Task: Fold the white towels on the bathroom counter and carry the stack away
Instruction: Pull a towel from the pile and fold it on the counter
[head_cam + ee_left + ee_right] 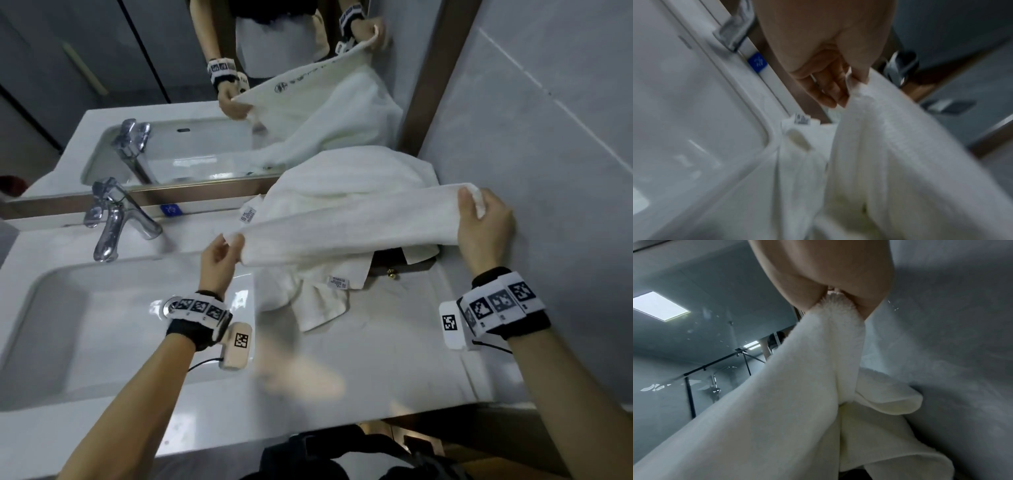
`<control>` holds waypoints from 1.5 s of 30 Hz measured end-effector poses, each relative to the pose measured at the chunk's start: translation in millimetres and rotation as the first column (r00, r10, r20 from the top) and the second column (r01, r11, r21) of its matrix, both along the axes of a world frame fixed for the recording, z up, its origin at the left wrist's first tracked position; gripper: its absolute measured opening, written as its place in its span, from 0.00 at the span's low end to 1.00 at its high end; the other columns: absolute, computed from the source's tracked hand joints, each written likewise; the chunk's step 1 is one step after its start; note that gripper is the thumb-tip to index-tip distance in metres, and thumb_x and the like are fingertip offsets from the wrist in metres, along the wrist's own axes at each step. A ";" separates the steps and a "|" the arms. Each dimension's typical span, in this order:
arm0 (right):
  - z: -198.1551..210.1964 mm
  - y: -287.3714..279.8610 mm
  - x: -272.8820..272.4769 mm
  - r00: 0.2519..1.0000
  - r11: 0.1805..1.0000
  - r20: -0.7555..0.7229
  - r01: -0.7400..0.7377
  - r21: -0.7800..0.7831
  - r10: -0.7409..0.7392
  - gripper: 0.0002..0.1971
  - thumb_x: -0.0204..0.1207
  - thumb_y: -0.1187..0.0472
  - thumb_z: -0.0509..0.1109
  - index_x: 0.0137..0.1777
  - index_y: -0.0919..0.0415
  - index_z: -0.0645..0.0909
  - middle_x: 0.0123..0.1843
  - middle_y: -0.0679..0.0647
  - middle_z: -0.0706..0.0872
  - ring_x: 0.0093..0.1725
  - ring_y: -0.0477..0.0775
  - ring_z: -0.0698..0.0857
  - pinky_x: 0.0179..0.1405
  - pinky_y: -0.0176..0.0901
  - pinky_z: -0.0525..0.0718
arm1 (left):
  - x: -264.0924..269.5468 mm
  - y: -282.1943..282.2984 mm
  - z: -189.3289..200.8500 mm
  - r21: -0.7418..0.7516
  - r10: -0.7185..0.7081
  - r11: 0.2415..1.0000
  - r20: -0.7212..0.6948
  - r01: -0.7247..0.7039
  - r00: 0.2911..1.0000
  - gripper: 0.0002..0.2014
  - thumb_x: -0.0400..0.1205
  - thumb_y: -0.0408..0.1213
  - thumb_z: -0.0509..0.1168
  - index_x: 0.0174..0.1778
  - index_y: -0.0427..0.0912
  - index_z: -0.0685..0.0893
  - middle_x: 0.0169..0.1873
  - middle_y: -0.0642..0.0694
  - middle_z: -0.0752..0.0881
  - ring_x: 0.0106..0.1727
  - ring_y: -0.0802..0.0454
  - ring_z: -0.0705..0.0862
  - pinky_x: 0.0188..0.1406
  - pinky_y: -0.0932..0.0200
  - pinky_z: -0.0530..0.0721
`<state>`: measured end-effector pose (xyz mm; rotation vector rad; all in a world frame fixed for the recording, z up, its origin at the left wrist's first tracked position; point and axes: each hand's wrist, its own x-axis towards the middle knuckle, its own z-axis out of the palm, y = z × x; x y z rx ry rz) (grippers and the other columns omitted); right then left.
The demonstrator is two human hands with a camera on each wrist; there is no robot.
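A white towel [346, 226] is stretched in the air between both hands above the counter. My left hand [219, 253] pinches its left corner; the left wrist view shows the towel corner [854, 84] between thumb and fingers. My right hand [484, 222] grips the right corner, and the right wrist view shows the towel [797, 402] bunched in that fist and hanging down. More white towels [346, 171] lie crumpled on the counter behind and under the held one, against the mirror and the wall. Another towel end [318, 301] with a label lies flat on the counter.
A white sink basin [102, 329] fills the left of the counter [394, 370], with a chrome tap [113, 219] behind it. The mirror [171, 68] runs along the back, a grey tiled wall [548, 120] on the right. A small dark box with a brass knob [390, 270] sits under the towels.
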<state>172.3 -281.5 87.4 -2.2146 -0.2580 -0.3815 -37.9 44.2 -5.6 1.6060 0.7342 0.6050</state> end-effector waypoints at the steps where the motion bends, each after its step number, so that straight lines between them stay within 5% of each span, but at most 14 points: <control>1: 2.8 2.0 -2.5 1.000 1.000 -0.016 -0.012 -0.001 0.012 0.16 0.80 0.48 0.60 0.34 0.55 0.71 0.34 0.56 0.78 0.36 0.58 0.76 0.35 0.41 0.66 | -4.8 4.6 8.8 -0.042 0.032 0.999 0.048 -0.030 0.998 0.13 0.83 0.41 0.64 0.31 0.51 0.77 0.20 0.60 0.76 0.24 0.65 0.73 0.27 0.71 0.74; 7: 23.5 20.9 -11.5 0.990 0.984 -0.038 -0.133 0.120 0.138 0.20 0.81 0.56 0.63 0.36 0.75 0.76 0.34 0.67 0.78 0.34 0.59 0.72 0.30 0.39 0.60 | -9.3 3.3 52.7 -0.171 0.115 0.982 0.194 -0.081 0.974 0.14 0.87 0.43 0.55 0.34 0.51 0.72 0.24 0.60 0.80 0.26 0.67 0.77 0.22 0.69 0.76; 11: 52.1 31.8 -4.4 0.985 0.947 0.016 -0.171 0.273 0.174 0.17 0.81 0.58 0.63 0.35 0.69 0.76 0.31 0.56 0.75 0.33 0.47 0.72 0.33 0.39 0.67 | -2.1 -4.7 66.4 -0.152 0.146 0.981 0.151 -0.123 0.978 0.15 0.87 0.42 0.53 0.34 0.47 0.69 0.28 0.50 0.70 0.29 0.57 0.70 0.29 0.61 0.70; 14: 78.9 49.1 -4.4 0.973 0.896 0.037 -0.226 0.384 0.229 0.13 0.81 0.58 0.62 0.33 0.56 0.74 0.31 0.42 0.74 0.29 0.31 0.73 0.33 0.28 0.71 | 10.6 -21.2 76.5 -0.224 0.045 0.974 0.106 -0.020 0.993 0.17 0.88 0.45 0.49 0.60 0.38 0.77 0.55 0.40 0.83 0.54 0.46 0.84 0.49 0.50 0.86; 17: 93.9 74.8 -14.2 0.933 0.843 0.024 -0.335 0.420 0.358 0.09 0.82 0.60 0.61 0.45 0.63 0.80 0.38 0.48 0.81 0.36 0.33 0.78 0.36 0.24 0.74 | 30.2 -51.2 86.5 -0.180 -0.124 0.974 0.078 0.136 0.989 0.18 0.87 0.45 0.53 0.68 0.41 0.76 0.65 0.41 0.82 0.66 0.44 0.82 0.68 0.43 0.80; 19: 97.2 91.8 -26.1 0.880 0.799 -0.001 -0.431 0.420 0.475 0.09 0.83 0.61 0.61 0.50 0.66 0.80 0.43 0.52 0.83 0.37 0.33 0.79 0.39 0.24 0.76 | 46.7 -71.6 90.4 -0.057 -0.270 0.961 0.038 0.272 0.962 0.12 0.82 0.44 0.65 0.60 0.51 0.78 0.58 0.48 0.84 0.59 0.54 0.84 0.62 0.54 0.83; 21: 96.3 104.6 -37.1 0.803 0.759 -0.059 -0.533 0.374 0.593 0.10 0.83 0.62 0.61 0.53 0.70 0.78 0.48 0.62 0.84 0.42 0.37 0.80 0.46 0.34 0.81 | 64.0 -90.1 92.7 0.089 -0.312 0.945 -0.062 0.316 0.948 0.23 0.71 0.45 0.76 0.55 0.47 0.73 0.49 0.53 0.82 0.49 0.65 0.82 0.45 0.72 0.83; 24: 87.6 110.9 -44.0 0.649 0.648 -0.155 -0.650 0.396 0.745 0.11 0.83 0.65 0.61 0.62 0.67 0.76 0.57 0.64 0.85 0.56 0.53 0.84 0.58 0.51 0.83 | 84.9 -107.2 93.6 0.082 -0.262 0.961 -0.051 0.266 0.964 0.33 0.68 0.44 0.79 0.60 0.33 0.70 0.51 0.50 0.84 0.51 0.62 0.84 0.40 0.70 0.82; 27: 74.6 103.8 -37.5 0.581 0.600 -0.189 -0.682 0.418 0.792 0.16 0.81 0.67 0.63 0.68 0.66 0.74 0.62 0.60 0.84 0.63 0.56 0.83 0.63 0.47 0.82 | 94.0 -106.2 94.4 0.105 -0.165 0.980 -0.032 0.168 0.986 0.15 0.79 0.38 0.68 0.57 0.38 0.73 0.50 0.49 0.82 0.51 0.53 0.81 0.47 0.59 0.79; 29: 62.8 94.3 -28.4 0.603 0.621 -0.183 -0.685 0.380 0.777 0.22 0.78 0.66 0.69 0.71 0.66 0.72 0.66 0.57 0.81 0.66 0.53 0.80 0.65 0.44 0.80 | 95.0 -99.3 99.6 0.089 -0.140 0.986 -0.008 0.140 0.990 0.09 0.81 0.32 0.64 0.56 0.39 0.75 0.50 0.45 0.82 0.53 0.47 0.82 0.51 0.54 0.81; 34: 31.2 79.7 -14.0 0.643 0.671 -0.209 -0.732 0.114 0.737 0.42 0.63 0.54 0.82 0.76 0.51 0.65 0.74 0.37 0.69 0.71 0.29 0.65 0.65 0.15 0.62 | 100.6 -78.9 133.7 -0.053 -0.096 0.993 0.158 0.105 0.983 0.12 0.81 0.28 0.59 0.60 0.36 0.77 0.57 0.36 0.84 0.61 0.39 0.83 0.62 0.41 0.83; 39: 10.0 96.5 3.3 0.756 0.757 -0.175 -0.649 -0.079 0.630 0.52 0.58 0.57 0.84 0.80 0.59 0.58 0.78 0.56 0.68 0.77 0.54 0.66 0.74 0.41 0.65 | 111.2 -64.4 181.4 -0.137 -0.060 0.984 0.323 0.110 0.945 0.15 0.85 0.34 0.57 0.65 0.30 0.75 0.62 0.31 0.82 0.60 0.42 0.83 0.53 0.50 0.84; 42: 1.1 109.4 14.6 0.766 0.785 -0.242 -0.618 -0.026 0.595 0.47 0.62 0.57 0.82 0.79 0.55 0.61 0.72 0.57 0.75 0.71 0.57 0.74 0.69 0.46 0.73 | 115.3 -54.8 207.8 -0.204 -0.021 0.972 0.419 0.117 0.908 0.10 0.86 0.31 0.55 0.58 0.31 0.77 0.55 0.35 0.84 0.58 0.41 0.83 0.60 0.47 0.82; 45: 2.7 123.1 23.6 0.830 0.843 -0.183 -0.538 -0.011 0.527 0.44 0.63 0.54 0.82 0.77 0.55 0.62 0.66 0.58 0.78 0.66 0.59 0.76 0.66 0.52 0.76 | 119.5 -44.6 226.9 -0.256 0.008 0.959 0.466 0.126 0.885 0.08 0.86 0.29 0.55 0.56 0.31 0.76 0.44 0.40 0.83 0.48 0.46 0.82 0.48 0.53 0.82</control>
